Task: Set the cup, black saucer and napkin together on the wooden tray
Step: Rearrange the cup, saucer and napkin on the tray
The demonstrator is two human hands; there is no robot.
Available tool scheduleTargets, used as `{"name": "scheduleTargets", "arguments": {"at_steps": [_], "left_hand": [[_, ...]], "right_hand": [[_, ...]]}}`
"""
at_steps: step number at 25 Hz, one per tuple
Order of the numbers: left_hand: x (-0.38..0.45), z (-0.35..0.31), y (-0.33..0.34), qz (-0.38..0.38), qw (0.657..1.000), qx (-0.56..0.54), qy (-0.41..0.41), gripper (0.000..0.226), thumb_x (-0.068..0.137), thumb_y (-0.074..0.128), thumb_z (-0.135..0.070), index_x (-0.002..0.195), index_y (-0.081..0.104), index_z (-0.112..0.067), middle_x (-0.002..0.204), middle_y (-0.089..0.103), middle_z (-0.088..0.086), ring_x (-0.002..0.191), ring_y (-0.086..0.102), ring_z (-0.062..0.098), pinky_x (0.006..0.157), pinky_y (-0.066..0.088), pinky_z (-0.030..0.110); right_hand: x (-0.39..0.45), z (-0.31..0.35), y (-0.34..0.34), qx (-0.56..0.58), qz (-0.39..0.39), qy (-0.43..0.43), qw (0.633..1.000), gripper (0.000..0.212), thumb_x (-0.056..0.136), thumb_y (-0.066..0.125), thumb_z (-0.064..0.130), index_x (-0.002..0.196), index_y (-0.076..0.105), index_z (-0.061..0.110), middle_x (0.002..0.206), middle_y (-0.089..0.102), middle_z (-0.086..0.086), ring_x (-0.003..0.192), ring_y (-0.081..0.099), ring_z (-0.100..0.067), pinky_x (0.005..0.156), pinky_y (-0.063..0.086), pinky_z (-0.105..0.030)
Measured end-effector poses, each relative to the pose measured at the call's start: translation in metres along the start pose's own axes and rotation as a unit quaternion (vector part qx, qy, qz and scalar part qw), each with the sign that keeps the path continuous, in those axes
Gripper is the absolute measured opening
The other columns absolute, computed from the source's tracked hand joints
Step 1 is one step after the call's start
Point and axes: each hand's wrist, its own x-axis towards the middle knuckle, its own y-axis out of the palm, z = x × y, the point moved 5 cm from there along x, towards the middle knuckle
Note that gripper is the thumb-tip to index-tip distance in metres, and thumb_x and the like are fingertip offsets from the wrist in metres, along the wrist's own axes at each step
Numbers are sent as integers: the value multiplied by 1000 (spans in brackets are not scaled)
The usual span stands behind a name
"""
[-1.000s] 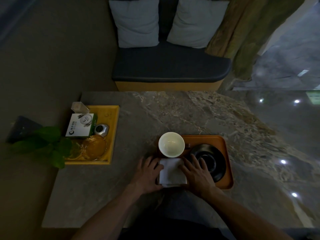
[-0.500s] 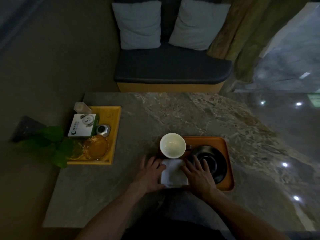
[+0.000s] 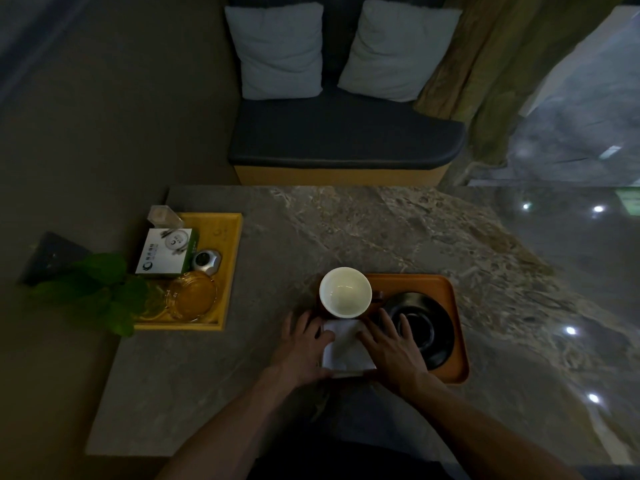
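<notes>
A white cup [image 3: 345, 292] stands upright and empty at the left end of the orange wooden tray [image 3: 446, 292]. To its right on the tray lies the black saucer [image 3: 429, 329]. A folded white napkin [image 3: 346, 348] lies flat just in front of the cup. My left hand [image 3: 299, 348] rests flat on the napkin's left edge, fingers spread. My right hand [image 3: 391, 351] lies flat on the napkin's right edge, its fingertips reaching over the saucer's near rim. Neither hand grips anything.
A yellow tray [image 3: 228, 271] at the table's left holds a white box [image 3: 166, 252], a glass dish [image 3: 190, 296] and a small metal object [image 3: 206, 262]. A green plant [image 3: 93, 292] overhangs it. A cushioned bench [image 3: 343, 143] with two pillows stands beyond the marble table [image 3: 381, 230].
Both hands stay flat on the napkin; the fingers have shifted only slightly. Cup, saucer and tray have not moved.
</notes>
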Motion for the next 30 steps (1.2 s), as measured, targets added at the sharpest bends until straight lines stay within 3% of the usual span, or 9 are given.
{"name": "scheduleTargets", "arguments": {"at_steps": [20,30], "left_hand": [[-2,1,1,-18,1000,-20,0,83,80,50,-71,149,29,-30,162,20,3,150,8,29,118,-8,57],[-3,-1,1,2,1000,-21,-14,85,79,52,-71,150,27,-31,162,19,2,150,7,31,119,-2,61]], "right_hand": [[2,0,1,5,-19,10,1000,79,85,57,49,150,17,29,162,13,-2,148,-8,-35,112,-3,-67],[2,0,3,-3,-12,10,1000,78,87,56,50,150,15,29,163,10,-2,147,-9,-35,112,-4,-67]]}}
